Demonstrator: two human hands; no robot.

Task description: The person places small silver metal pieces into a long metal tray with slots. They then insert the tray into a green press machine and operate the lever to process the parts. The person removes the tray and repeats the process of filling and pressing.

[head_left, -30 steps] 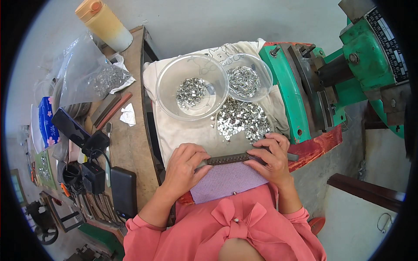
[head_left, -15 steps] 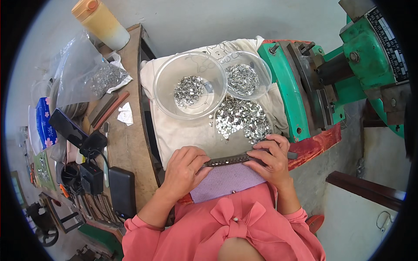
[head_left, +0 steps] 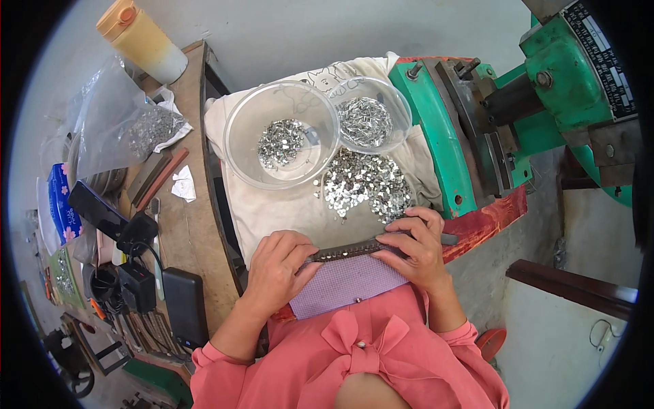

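- A clear plastic bag (head_left: 126, 129) of small silvery pieces lies at ten o'clock on the wooden bench (head_left: 191, 225), with a dark power bank (head_left: 185, 305) at eight o'clock.
- The left hand (head_left: 278, 262) rests at about seven o'clock, fingers curled together and pinching the left end of a narrow dark metal strip (head_left: 354, 249).
- That strip lies crosswise just below centre, over a lilac cloth (head_left: 347, 285) on the person's lap, with small silvery pieces lined along it.
- The large clear bowl (head_left: 281, 135) at eleven o'clock holds a few silvery pieces; the smaller bowl (head_left: 371, 116) touches it at twelve.
- A loose heap of silvery pieces (head_left: 364, 184) lies on the white cloth (head_left: 259, 211), just above the strip.
- The right hand (head_left: 414, 249) presses its fingertips down on the strip's right half, fingers close together.
- A green machine (head_left: 545, 102) stands at two o'clock.
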